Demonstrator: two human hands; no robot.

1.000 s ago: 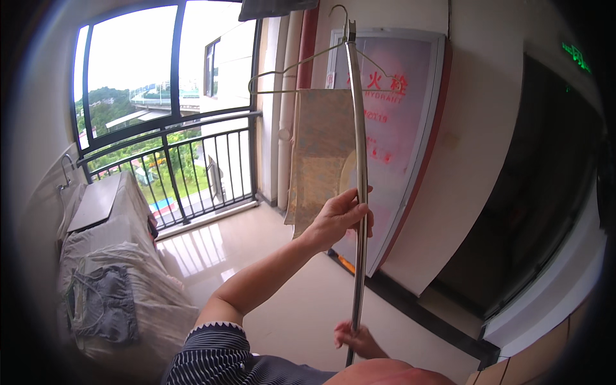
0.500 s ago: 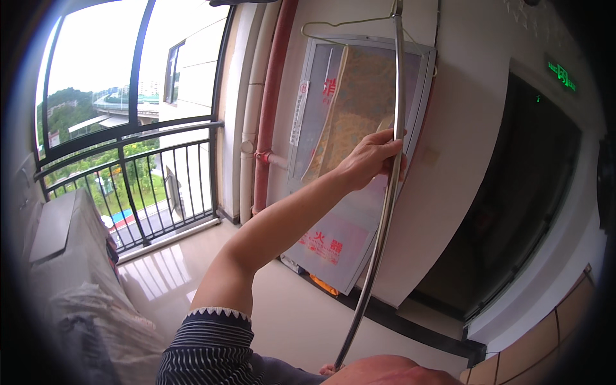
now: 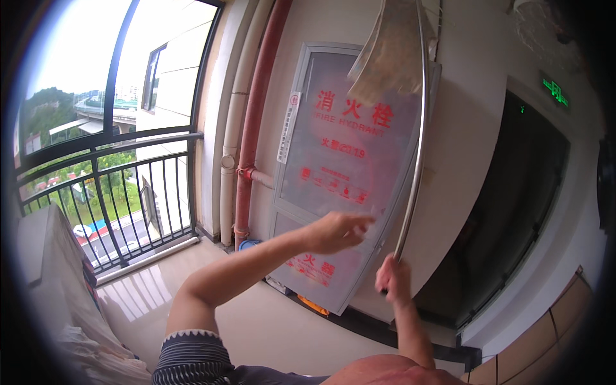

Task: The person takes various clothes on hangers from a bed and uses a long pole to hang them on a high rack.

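A long metal pole (image 3: 418, 135) rises from my right hand (image 3: 393, 280), which is closed round it near its lower end. At the top, beside the pole, hangs a brownish patterned cloth (image 3: 393, 54), slightly blurred; whatever holds its upper end is out of view. My left hand (image 3: 341, 232) is off the pole, its fingers loosely stretched out to the right with nothing in them. It hovers in front of the grey hydrant cabinet door (image 3: 346, 167) with red lettering.
A red pipe (image 3: 253, 128) and paler pipes run up the wall left of the cabinet. Farther left are a window and a black railing (image 3: 147, 192). Draped plastic sheeting (image 3: 96, 340) covers something at the lower left. On the right is a dark doorway (image 3: 507, 212) with a green lit sign (image 3: 554, 93).
My left hand has let go of the pole and dropped lower. The pole and cloth have risen, and my right hand has come up into fuller view with the pole's lower end.
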